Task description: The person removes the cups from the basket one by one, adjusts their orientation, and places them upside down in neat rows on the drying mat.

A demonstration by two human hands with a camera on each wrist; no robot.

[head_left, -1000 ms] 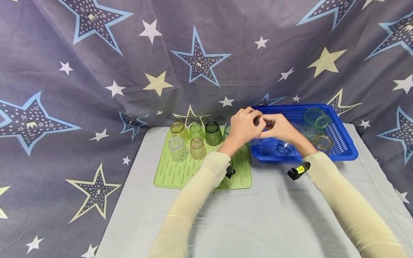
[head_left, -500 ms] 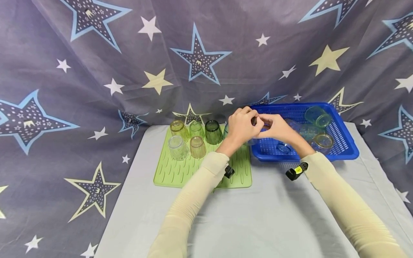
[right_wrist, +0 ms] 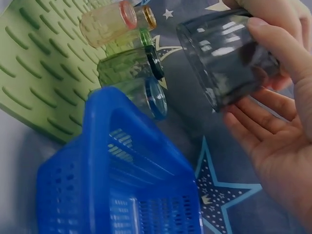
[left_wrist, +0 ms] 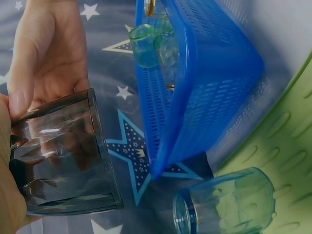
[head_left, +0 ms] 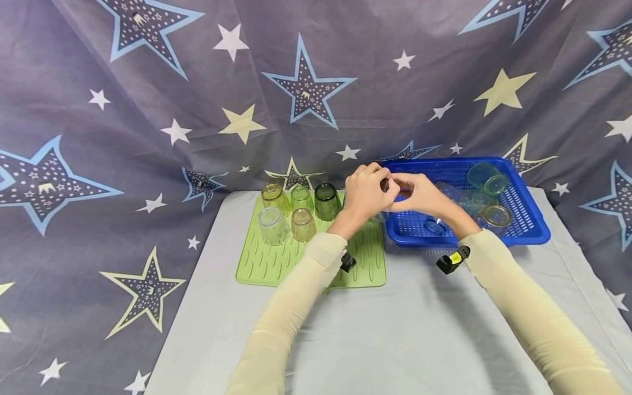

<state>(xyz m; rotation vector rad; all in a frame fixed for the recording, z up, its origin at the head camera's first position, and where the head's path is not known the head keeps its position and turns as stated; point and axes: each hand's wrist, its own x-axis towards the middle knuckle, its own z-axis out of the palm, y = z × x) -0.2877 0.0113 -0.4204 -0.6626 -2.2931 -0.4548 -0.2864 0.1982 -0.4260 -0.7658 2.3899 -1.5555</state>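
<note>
Both hands meet above the gap between the green mat (head_left: pixel 261 269) and the blue basket (head_left: pixel 538 233). Between them is a smoky grey glass cup (left_wrist: pixel 63 156) (right_wrist: pixel 229 58), tipped on its side and held in the air. My left hand (head_left: pixel 377 189) grips it from the left. My right hand (head_left: pixel 410 192) holds it from the right, thumb (right_wrist: pixel 287 53) on its side and fingers (right_wrist: pixel 243 126) stretched beneath. In the head view the hands hide most of the cup. A blue cup (left_wrist: pixel 224 204) stands just below on the mat's near corner.
Several cups stand upside down on the mat: yellow-green (head_left: pixel 271 197), light green (head_left: pixel 301 197), dark green (head_left: pixel 327 200), clear (head_left: pixel 271 226), amber (head_left: pixel 302 225). Several more cups lie in the basket, among them a teal one (head_left: pixel 486 176). A star-patterned cloth hangs behind the grey table (head_left: pixel 395 340).
Both hands have shifted a little to the left, toward the mat, with the grey cup still between them. The cups on the mat and in the basket have not moved.
</note>
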